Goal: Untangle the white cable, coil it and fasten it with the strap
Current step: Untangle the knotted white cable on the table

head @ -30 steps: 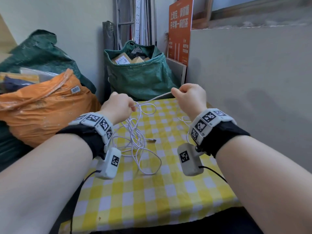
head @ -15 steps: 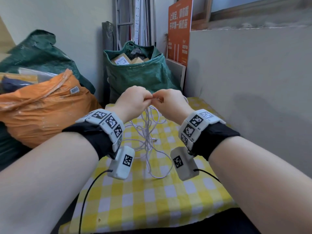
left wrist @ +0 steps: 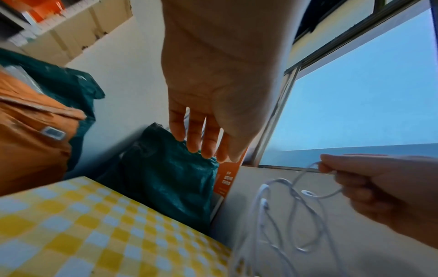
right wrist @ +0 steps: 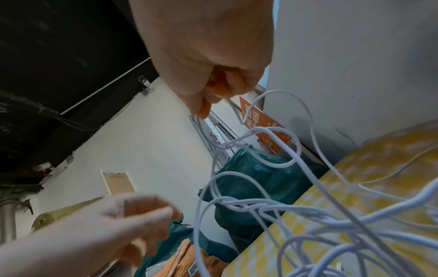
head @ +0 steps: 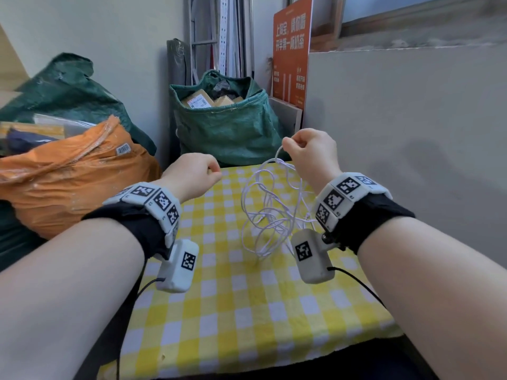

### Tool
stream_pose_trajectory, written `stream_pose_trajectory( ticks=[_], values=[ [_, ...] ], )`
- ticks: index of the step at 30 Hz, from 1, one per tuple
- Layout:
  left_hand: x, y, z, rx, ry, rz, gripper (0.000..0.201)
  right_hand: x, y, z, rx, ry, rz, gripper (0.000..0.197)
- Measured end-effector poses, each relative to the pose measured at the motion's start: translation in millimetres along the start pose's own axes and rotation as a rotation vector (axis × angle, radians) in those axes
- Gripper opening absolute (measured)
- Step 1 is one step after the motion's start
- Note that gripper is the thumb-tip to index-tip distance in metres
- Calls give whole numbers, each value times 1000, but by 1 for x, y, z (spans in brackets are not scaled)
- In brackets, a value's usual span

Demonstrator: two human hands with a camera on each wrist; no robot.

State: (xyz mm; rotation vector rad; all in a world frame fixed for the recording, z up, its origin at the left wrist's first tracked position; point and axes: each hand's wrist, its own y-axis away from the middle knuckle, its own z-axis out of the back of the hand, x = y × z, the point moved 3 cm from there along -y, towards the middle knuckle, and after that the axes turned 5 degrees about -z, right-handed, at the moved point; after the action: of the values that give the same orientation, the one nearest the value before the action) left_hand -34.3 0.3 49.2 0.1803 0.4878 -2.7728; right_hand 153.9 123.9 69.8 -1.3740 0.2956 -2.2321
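My right hand is raised over the far right of the table and pinches the white cable between thumb and forefinger. The cable hangs from the pinch as a loose tangle of several loops, its lowest loops touching the yellow checked cloth. The right wrist view shows the pinch and the crossing strands below it. My left hand hovers to the left of the tangle, apart from it and holding nothing. Its fingers hang relaxed. No strap shows in any view.
A green sack of parcels stands just behind the table's far edge. An orange bag bulges in from the left. A grey board walls the right side, with an orange sign behind it.
Half a second ago both hands met on the cable. My left hand has let go and drawn back left; my right has lifted the tangle up and to the right.
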Motion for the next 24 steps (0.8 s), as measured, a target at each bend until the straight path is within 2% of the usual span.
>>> stream_pose_trajectory(
  ticks=[5,9,12,15,18,21,23,24],
  values=[
    [-50,-10,-2,4,200,-168,31,12,8,-9,87,-72,54,24],
    [-60,-11,-2,-17,362,-149,19,15,8,-3,56,-99,67,23],
    [-37,-12,1,-40,182,-11,27,4,-2,13,-70,-71,-11,24],
    [15,1,2,9,-11,269,26,-15,-17,40,-198,-34,-156,28],
    [44,16,-1,81,160,453,25,-28,-24,53,-212,49,-215,27],
    [36,15,-1,-13,493,524,22,-28,-20,40,-136,53,-215,25],
    [24,11,4,-47,486,506,18,-24,-15,29,-86,29,-221,23],
    [20,7,7,-47,400,483,17,-23,-12,26,-68,15,-222,23]
  ],
)
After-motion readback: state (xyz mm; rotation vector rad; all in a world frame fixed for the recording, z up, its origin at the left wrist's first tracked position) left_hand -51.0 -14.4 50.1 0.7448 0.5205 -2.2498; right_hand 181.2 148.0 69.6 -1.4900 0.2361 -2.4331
